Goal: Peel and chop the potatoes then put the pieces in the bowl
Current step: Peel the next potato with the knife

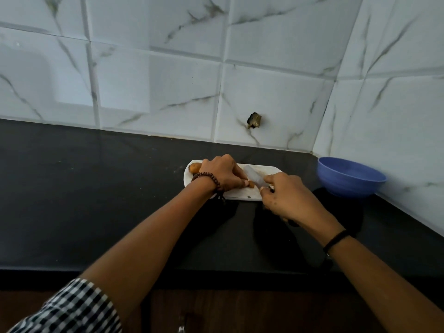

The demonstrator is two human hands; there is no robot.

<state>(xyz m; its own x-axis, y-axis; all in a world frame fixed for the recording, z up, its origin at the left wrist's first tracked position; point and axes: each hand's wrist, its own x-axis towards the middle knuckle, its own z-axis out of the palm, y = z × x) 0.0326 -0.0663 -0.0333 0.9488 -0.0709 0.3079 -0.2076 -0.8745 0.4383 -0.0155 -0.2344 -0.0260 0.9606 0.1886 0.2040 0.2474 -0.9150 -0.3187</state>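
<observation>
A flat white plastic cutting board (242, 195) lies on the black stone desk (96, 188), near the far wall of white marble-pattern tiles (156, 80). On the board lies a long orange vegetable (195, 168), with its length going from left to right. The left hand (222, 175) is on top of it, and its grip is closed around the vegetable with the fingers curled down. Only the left end and a small cut end at the right can be seen.

The right hand (286, 198) has its grip closed on the handle of a knife (254, 177), with the index finger stretched forward. The pale blade stands at the right end of the vegetable, just beside the left fingertips.

A round blue plastic bowl (350, 180) stands on the desk to the right of the board, apart from it, near the corner of the walls. A brown bead bracelet (207, 176) is on the left wrist and a black band (336, 239) is on the right wrist.
</observation>
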